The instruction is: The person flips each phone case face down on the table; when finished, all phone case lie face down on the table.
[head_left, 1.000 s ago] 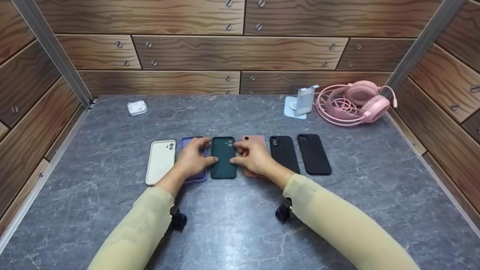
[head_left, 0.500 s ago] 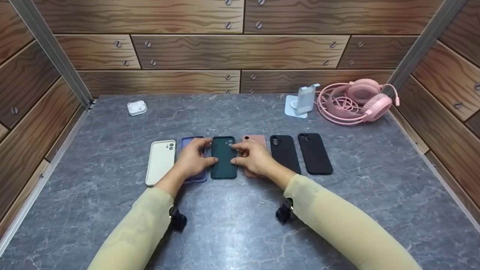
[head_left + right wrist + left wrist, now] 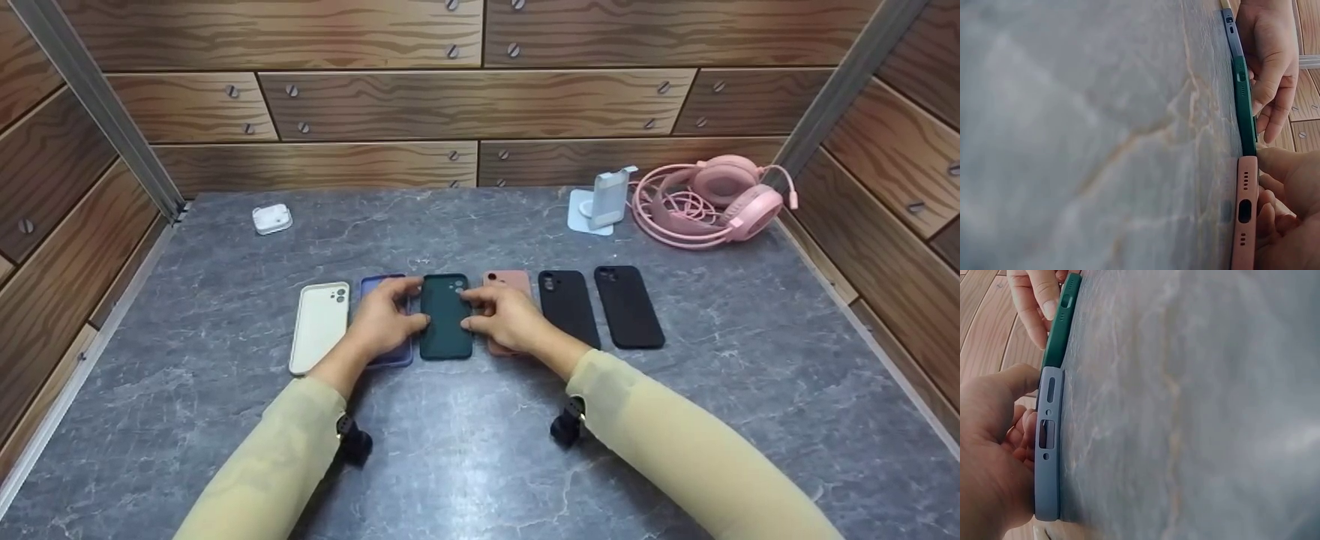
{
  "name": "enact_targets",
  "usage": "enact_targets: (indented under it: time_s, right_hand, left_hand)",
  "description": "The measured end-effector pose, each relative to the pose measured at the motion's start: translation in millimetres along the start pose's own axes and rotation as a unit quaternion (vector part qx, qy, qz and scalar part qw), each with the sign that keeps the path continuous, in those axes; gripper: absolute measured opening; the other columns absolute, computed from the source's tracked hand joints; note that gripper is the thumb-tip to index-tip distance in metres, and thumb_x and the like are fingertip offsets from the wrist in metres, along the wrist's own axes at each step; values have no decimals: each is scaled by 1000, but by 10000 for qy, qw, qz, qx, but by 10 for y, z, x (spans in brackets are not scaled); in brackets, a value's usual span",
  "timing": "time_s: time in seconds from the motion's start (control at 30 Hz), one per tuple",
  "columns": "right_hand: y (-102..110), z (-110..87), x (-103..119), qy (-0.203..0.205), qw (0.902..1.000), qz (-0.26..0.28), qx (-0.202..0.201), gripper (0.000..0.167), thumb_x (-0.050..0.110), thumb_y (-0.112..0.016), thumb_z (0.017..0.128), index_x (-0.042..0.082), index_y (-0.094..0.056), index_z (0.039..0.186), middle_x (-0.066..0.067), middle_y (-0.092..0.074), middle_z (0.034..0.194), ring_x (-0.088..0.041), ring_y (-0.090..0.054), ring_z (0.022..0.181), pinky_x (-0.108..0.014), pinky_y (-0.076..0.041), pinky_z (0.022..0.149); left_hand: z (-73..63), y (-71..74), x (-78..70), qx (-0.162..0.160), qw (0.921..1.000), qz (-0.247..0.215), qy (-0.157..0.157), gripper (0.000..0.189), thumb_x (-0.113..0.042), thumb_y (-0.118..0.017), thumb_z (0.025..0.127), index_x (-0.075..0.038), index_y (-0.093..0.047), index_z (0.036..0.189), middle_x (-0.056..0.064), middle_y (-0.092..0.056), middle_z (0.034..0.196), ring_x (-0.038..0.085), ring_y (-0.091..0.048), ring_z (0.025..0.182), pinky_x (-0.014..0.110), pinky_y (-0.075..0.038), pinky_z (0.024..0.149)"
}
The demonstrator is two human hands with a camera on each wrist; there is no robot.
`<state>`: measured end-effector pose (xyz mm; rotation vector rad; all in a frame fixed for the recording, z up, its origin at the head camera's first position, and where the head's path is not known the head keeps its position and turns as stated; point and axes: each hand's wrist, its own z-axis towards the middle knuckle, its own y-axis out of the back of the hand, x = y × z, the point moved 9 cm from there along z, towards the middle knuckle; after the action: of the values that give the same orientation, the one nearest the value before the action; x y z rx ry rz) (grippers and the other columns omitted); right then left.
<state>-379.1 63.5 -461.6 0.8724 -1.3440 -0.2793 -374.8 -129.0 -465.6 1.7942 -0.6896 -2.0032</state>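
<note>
A dark green phone case (image 3: 445,326) lies on the table between both hands. The left hand (image 3: 382,319) reaches over a purple phone case (image 3: 394,356), its thumb and index fingertips at the green case's left edge. From the other side, the right hand (image 3: 510,316) has thumb and index fingertips at the right edge, its palm over a pink phone case (image 3: 517,278) that it partly hides. In the left wrist view, the purple case (image 3: 1046,489) stands nearest, end-on. The pink case (image 3: 1244,247) fills that place in the right wrist view.
In the same row lie a white phone case (image 3: 319,330) at left and two black ones, the inner (image 3: 568,307) and the outer (image 3: 630,307), at right. Farther back are a white earphone case (image 3: 271,219), a light blue stand (image 3: 609,201) and pink headphones (image 3: 724,202).
Both hands keep almost the same place around the green phone case. The view has shifted very slightly; the cases stay in their row.
</note>
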Motion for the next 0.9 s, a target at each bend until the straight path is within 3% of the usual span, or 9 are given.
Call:
enact_targets:
  time_s: [0.23, 0.33, 0.53, 0.7, 0.8, 0.9]
  right_hand:
    - [17, -4, 1, -11, 9999, 111, -42, 45, 15, -81, 97, 10, -71, 140, -8, -67, 114, -17, -56, 89, -32, -48, 82]
    - [0, -8, -3, -45, 9999, 120, -3, 45, 15, -81, 97, 10, -71, 140, -7, -66, 112, -16, -56, 88, -32, -49, 82]
    - [-35, -6, 5, -22, 10000, 35, 89, 45, 15, -80, 98, 9, -70, 141, -7, -67, 114, -16, -55, 85, -31, -48, 77]
    - [-23, -4, 27, 9, 9999, -46, 99, 45, 14, -79, 98, 9, -69, 142, -8, -66, 110, -15, -54, 79, -29, -46, 71]
    - [-38, -13, 32, -28, 9997, -146, 169, 46, 15, -78, 99, 8, -68, 143, -13, -67, 127, -18, -59, 85, -30, -47, 69]
    - [-53, -17, 30, -113, 9994, -236, 235, 46, 15, -75, 101, 9, -66, 146, -21, -49, 157, -27, -63, 113, -33, -51, 75]
  left_hand:
    - [34, 20, 1, 93, 9995, -219, 196, 59, -4, -76, 85, -3, -65, 144, 15, -68, 136, 31, -62, 120, 45, -48, 106]
    - [42, 31, -13, 158, 9993, -231, 264, 60, -4, -74, 86, -4, -64, 144, 14, -67, 136, 29, -63, 113, 43, -51, 99]
    - [23, 61, -88, 143, 9993, -196, 268, 58, -5, -74, 88, -9, -65, 145, 10, -67, 137, 22, -66, 85, 34, -55, 73]
    - [7, 78, -236, 67, 9993, -359, -18, 59, -1, -73, 87, -8, -65, 145, 11, -64, 140, 21, -70, 94, 33, -59, 74]
    - [-10, 63, -282, 36, 9986, -510, -113, 59, 1, -72, 88, -7, -65, 145, 12, -62, 142, 23, -72, 97, 34, -60, 76]
    - [-23, 47, -301, -1, 9975, -698, -105, 57, 2, -73, 90, -7, -64, 146, 13, -61, 143, 24, -72, 98, 33, -60, 78]
